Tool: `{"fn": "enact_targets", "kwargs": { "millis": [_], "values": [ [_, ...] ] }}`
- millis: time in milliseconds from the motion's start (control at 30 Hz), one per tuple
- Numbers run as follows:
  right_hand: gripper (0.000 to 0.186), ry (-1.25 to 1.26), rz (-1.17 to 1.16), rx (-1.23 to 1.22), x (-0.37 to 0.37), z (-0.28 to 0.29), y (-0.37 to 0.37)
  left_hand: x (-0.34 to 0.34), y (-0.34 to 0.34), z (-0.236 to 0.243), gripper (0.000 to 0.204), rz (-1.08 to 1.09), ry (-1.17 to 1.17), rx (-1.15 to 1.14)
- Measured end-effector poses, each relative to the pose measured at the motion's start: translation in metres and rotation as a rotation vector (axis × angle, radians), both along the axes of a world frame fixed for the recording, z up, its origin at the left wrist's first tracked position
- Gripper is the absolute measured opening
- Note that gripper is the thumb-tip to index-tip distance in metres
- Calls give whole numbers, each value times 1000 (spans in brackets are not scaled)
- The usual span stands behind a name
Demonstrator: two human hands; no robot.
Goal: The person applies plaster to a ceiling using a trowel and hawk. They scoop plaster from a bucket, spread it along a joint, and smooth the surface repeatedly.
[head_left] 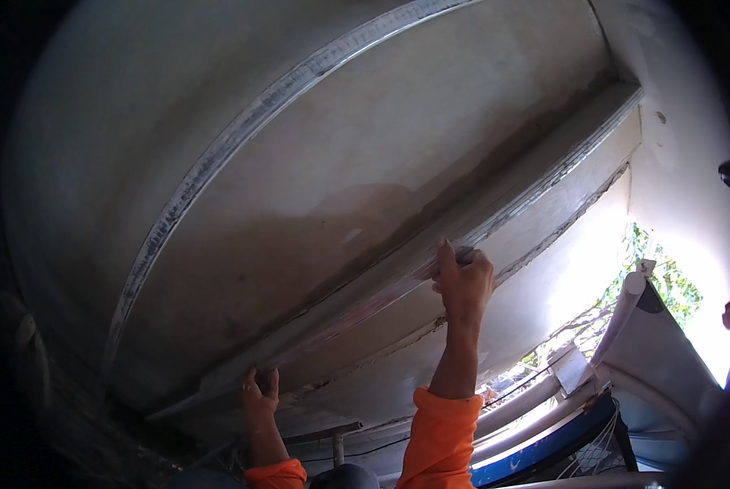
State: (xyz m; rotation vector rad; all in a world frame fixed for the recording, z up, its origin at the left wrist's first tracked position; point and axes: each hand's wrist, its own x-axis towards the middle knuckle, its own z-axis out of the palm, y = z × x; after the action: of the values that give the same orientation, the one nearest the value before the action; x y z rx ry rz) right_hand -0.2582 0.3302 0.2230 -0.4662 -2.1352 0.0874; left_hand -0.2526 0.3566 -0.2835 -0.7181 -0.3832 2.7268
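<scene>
across the pale surface (324, 138), i saw the long grey board (397, 275) aslant, its lower edge pinched by the right hand (467, 281); whether the left hand (259, 399), fingers parted, gripped it i could not tell, judging it stiff, best held at well-spaced points.

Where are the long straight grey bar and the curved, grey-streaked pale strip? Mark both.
Long straight grey bar (405, 262), head view: middle of its face.
Curved, grey-streaked pale strip (238, 137), head view: middle of its arc.
</scene>
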Motion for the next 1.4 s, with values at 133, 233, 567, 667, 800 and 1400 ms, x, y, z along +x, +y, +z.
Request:
{"fn": "enact_targets", "kwargs": {
  "millis": [133,233,567,667,800,1400],
  "values": [
    [52,-18,-53,-52,1,2,-7,-6,0,-6,34,-43,-9,54],
    [53,-10,-61,-28,1,2,-10,-8,7,-17,36,-40,49,-67],
    [53,-8,-46,-127,5,4,-24,-8,-24,15,42,-166,-108,149],
    [57,17,-25,-131,5,3,-22,-12,-22,8,39,-196,-99,156],
    [63,37,36,-101,2,3,-15,-9,-1,-17,37,-61,215,-223],
    [63,21,66,-170,-2,6,-11,-14,-40,38,31,-209,-194,147]
  ]
}}
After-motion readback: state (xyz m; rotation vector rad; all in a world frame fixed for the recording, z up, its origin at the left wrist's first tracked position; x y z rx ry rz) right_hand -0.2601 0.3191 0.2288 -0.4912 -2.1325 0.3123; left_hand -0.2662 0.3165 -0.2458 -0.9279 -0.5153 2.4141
